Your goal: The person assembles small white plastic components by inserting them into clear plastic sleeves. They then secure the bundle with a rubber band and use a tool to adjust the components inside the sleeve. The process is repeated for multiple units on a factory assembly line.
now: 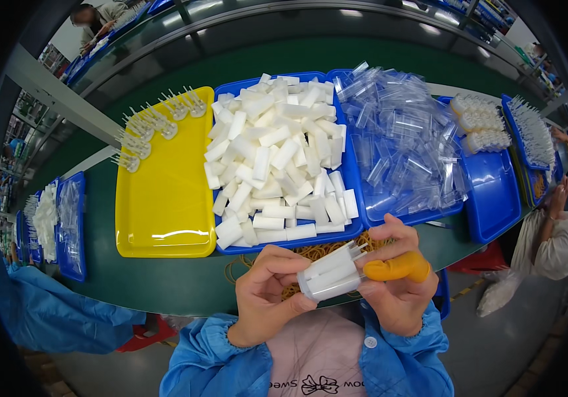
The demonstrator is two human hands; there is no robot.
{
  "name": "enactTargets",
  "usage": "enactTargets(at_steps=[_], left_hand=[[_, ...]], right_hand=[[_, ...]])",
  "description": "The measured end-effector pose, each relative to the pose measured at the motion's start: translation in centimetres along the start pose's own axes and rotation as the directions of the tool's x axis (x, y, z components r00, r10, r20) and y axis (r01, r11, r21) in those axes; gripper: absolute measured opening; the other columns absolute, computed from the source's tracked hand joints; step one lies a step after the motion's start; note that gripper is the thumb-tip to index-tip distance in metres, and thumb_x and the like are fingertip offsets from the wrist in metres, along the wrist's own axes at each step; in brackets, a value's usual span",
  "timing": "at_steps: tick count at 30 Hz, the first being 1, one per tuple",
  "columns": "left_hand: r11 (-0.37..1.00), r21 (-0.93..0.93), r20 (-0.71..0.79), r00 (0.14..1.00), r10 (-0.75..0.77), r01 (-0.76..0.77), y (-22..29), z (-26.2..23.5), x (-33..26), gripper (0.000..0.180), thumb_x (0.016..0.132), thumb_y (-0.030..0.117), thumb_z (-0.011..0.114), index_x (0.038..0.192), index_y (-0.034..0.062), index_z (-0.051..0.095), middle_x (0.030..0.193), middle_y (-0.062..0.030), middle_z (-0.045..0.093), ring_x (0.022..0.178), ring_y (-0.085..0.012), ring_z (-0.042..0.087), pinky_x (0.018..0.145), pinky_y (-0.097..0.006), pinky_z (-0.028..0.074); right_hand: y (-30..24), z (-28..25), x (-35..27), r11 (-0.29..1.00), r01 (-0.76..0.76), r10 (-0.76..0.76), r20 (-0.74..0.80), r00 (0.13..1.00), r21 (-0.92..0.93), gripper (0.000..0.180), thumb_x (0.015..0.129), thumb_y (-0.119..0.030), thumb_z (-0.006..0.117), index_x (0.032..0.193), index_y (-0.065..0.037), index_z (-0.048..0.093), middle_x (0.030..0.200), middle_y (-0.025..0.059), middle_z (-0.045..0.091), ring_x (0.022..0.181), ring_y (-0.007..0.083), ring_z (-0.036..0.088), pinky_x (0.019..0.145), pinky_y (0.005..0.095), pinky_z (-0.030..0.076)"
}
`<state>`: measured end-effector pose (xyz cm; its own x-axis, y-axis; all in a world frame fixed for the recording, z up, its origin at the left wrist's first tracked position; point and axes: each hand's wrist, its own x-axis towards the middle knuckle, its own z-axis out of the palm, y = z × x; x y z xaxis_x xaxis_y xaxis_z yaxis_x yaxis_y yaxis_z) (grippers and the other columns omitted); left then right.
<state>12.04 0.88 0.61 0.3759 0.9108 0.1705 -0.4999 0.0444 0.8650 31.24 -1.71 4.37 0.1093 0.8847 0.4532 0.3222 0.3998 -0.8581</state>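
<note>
Between my two hands is a white plastic assembly (331, 272) with a round base, white pieces, transparent parts and thin prongs. It lies tilted just above the table's front edge. My left hand (267, 298) grips its round base end between thumb and fingers. At the pronged end, my right hand (396, 284) has closed its fingers on it, one finger wearing an orange-yellow finger cot (400, 266). How its fingertips meet the prongs is partly hidden. Under my hands lies a heap of tan rubber bands (317, 252).
A yellow tray (165, 212) holds several white pronged pieces (142, 126). Beside it are blue trays of white foam blocks (271, 159) and transparent plastic sleeves (403, 126). Further right, a blue tray (495, 198) holds white round parts (479, 122). Other people sit at both sides.
</note>
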Motion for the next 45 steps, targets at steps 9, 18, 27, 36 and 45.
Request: enactTargets(at_steps=[9, 18, 27, 36, 45], left_hand=[[0.987, -0.131, -0.086, 0.991, -0.100, 0.089, -0.2, -1.0, 0.7, 0.041, 0.078, -0.004, 0.066, 0.116, -0.0033, 0.050, 0.112, -0.0104, 0.053, 0.107, -0.0208, 0.056, 0.090, -0.033, 0.047], [0.964, -0.214, -0.229, 0.952, -0.205, 0.156, 0.5, -1.2, 0.5, 0.041, 0.079, 0.003, 0.064, 0.117, -0.0011, 0.051, 0.114, -0.0114, 0.057, 0.105, -0.0193, 0.056, 0.092, -0.034, 0.043], [1.000, -0.016, -0.142, 0.990, -0.006, 0.004, -0.2, -1.4, 0.6, 0.041, 0.075, -0.004, 0.068, 0.113, -0.0029, 0.054, 0.110, -0.0105, 0.053, 0.104, -0.0215, 0.057, 0.087, -0.033, 0.047], [0.851, 0.477, -0.021, 0.966, 0.258, -0.217, -0.1, -0.7, 0.3, 0.045, 0.063, -0.001, 0.080, 0.104, -0.0007, 0.062, 0.107, -0.0136, 0.054, 0.094, -0.0201, 0.057, 0.081, -0.030, 0.048], [0.729, 0.631, 0.003, 0.941, 0.340, -0.265, 0.3, -0.5, 0.4, 0.044, 0.059, 0.003, 0.083, 0.100, 0.0016, 0.065, 0.099, -0.0130, 0.060, 0.087, -0.0200, 0.060, 0.075, -0.028, 0.048]], right_hand=[[2.1, -1.5, 3.3, 0.982, -0.094, 0.051, 0.247, 0.968, 0.163, 0.030, 0.077, -0.012, 0.066, 0.105, 0.000, 0.063, 0.108, 0.0123, 0.062, 0.103, 0.0301, 0.056, 0.091, 0.0344, 0.042], [9.4, -2.5, 5.8, 0.570, 0.122, 0.042, 0.177, 0.983, -0.813, 0.035, 0.071, -0.004, 0.069, 0.105, -0.001, 0.062, 0.104, 0.0155, 0.060, 0.094, 0.0327, 0.058, 0.082, 0.0389, 0.047], [3.8, -3.3, 4.8, 0.919, -0.295, 0.320, -0.058, 0.945, 0.262, 0.027, 0.090, -0.008, 0.055, 0.116, 0.001, 0.055, 0.092, 0.0085, 0.064, 0.080, 0.0116, 0.059, 0.075, 0.0250, 0.047], [1.4, -2.3, 4.2, 0.930, -0.224, 0.216, 0.061, 0.975, 0.292, 0.034, 0.092, -0.008, 0.052, 0.123, 0.004, 0.047, 0.092, 0.0090, 0.063, 0.080, 0.0113, 0.058, 0.075, 0.0245, 0.047], [1.3, -1.9, 4.3, 0.904, -0.270, 0.260, 0.075, 0.963, 0.331, 0.035, 0.090, -0.007, 0.054, 0.123, 0.004, 0.047, 0.091, 0.0092, 0.063, 0.079, 0.0115, 0.058, 0.073, 0.0244, 0.048]])
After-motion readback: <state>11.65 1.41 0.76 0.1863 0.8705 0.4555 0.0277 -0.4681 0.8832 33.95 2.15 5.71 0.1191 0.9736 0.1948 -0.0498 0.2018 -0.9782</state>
